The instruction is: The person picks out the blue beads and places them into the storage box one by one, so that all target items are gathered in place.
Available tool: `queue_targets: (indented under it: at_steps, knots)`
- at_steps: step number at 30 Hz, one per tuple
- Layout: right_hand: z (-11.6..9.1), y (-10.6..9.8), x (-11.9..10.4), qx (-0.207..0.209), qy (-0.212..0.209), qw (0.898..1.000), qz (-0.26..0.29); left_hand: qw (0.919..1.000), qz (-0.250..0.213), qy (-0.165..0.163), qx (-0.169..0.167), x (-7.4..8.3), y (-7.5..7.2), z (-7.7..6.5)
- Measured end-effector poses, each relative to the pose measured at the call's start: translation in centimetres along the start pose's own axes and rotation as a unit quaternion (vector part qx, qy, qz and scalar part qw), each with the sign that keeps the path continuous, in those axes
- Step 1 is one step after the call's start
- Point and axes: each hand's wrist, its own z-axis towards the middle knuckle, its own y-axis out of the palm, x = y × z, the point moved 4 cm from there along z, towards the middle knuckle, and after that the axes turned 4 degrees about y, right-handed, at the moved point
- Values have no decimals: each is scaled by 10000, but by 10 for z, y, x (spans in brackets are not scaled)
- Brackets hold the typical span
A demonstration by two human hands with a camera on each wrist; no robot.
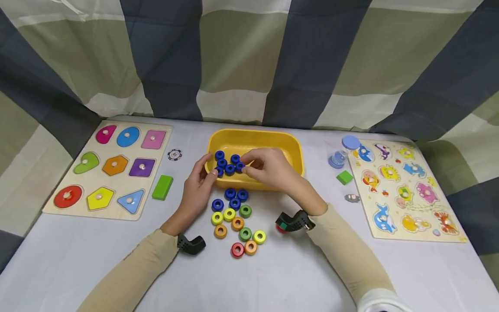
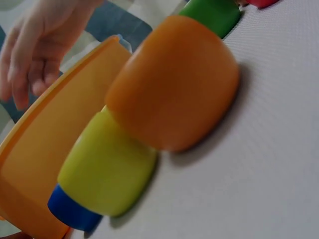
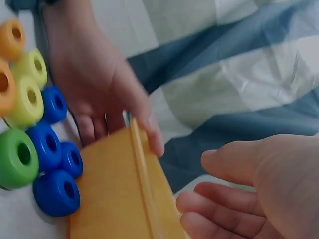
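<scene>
A yellow plastic tray (image 1: 269,135) stands at the middle of the table, several blue rings (image 1: 230,169) lying in its left part. My left hand (image 1: 198,188) grips the tray's left side, thumb over the rim and fingers outside. Over the tray is my right hand (image 1: 273,169), its thumb and index finger beside the rightmost blue ring (image 1: 239,167). In the right wrist view the right thumb (image 3: 229,162) stands apart from the fingers, and no ring shows between them. More blue rings (image 1: 217,205) lie in front of the tray, with a yellow ring (image 2: 109,164) and an orange ring (image 2: 174,84) near the left wrist.
Green, orange, yellow and red rings (image 1: 238,250) spread toward the front. A shape puzzle board (image 1: 93,177) lies left, a sea-animal board (image 1: 405,190) right. Around them are green blocks (image 1: 162,187), a poker chip (image 1: 174,154) and a small clear jar (image 1: 337,159). A checked curtain (image 1: 238,56) hangs behind.
</scene>
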Motion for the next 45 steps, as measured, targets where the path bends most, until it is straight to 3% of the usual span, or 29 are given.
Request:
queue_targets:
  at_steps: [6,14,21,26,32,45]
  knots:
    - [-20,2,-12,-270,-559,9975,327,10000,19,44,79,-1,-4,0]
    - [-29,15,-19,-670,-754,9944,318,9999,-79,35,64,-2,-2,1]
    - [-22,46,-34,-1136,-1052,9879,-90,9998,-43,181,69,-1,-2,1]
    - [-17,67,-38,-1374,-1191,9824,-428,10000,-66,56,-43,6,1,-1]
    - [-18,78,-37,-1293,-1217,9788,-1016,10000,7,29,-79,34,0,-7]
    - [-20,89,-35,-1141,-1392,9765,-1183,9999,-92,18,-87,35,-2,-8]
